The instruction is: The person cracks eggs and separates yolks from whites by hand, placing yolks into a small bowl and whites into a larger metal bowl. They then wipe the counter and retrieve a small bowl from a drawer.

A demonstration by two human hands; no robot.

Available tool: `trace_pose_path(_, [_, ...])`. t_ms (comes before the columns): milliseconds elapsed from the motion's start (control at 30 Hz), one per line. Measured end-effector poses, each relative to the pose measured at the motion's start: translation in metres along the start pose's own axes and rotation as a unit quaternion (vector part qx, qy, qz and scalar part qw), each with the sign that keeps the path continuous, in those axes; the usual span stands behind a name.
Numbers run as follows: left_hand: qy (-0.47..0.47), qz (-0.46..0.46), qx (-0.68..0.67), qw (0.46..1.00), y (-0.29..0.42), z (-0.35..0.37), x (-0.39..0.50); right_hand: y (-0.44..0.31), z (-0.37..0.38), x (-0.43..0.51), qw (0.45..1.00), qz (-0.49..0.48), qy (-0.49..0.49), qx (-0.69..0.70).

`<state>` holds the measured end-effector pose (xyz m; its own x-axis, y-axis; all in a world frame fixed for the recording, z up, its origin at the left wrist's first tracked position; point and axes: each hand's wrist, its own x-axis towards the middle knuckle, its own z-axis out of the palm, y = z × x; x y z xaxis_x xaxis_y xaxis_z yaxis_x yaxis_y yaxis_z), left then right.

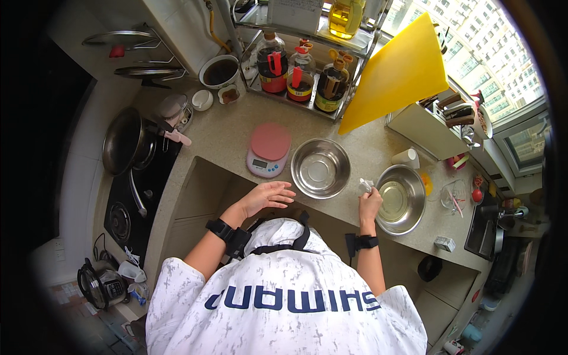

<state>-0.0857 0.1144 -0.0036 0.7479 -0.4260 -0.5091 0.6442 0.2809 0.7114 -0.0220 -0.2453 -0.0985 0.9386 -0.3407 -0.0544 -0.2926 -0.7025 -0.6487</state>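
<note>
My left hand (269, 195) holds nothing, its fingers spread above the counter's front edge. It is closest to a kitchen scale (261, 165) with a pink round platform. My right hand (370, 204) pinches a crumpled white piece, likely tissue (365, 183), beside the left rim of a stainless steel bowl (416, 225). A pale, clear liquid (394, 198) covers the bottom of that bowl. Between the scale and my right hand stands another stainless steel bowl (320, 168), with no food visible in it.
A yellow cutting board (397, 73) leans by a metal rack (306, 104) with several sauce bottles. Near the right bowl are a white cup (406, 157), a glass jug (453, 194) and a small carton (444, 243). To the left, a frying pan (123, 141) rests over the stove (151, 177).
</note>
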Motion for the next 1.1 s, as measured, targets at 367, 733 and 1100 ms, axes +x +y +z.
trace_pose_path(367, [0.32, -0.088, -0.183, 0.925, -0.125, -0.12, 0.028, -0.043, -0.024, -0.017, 0.991, 0.03, -0.123, 0.052])
trace_pose_path(733, [0.341, 0.029, -0.312, 0.886, -0.208, -0.137, 0.138, -0.054, -0.052, -0.056, 0.988, -0.081, -0.123, 0.044])
trace_pose_path(1100, [0.28, 0.02, -0.218, 0.935, -0.226, -0.134, 0.154, -0.067, -0.034, -0.112, 0.98, -0.11, -0.168, -0.001])
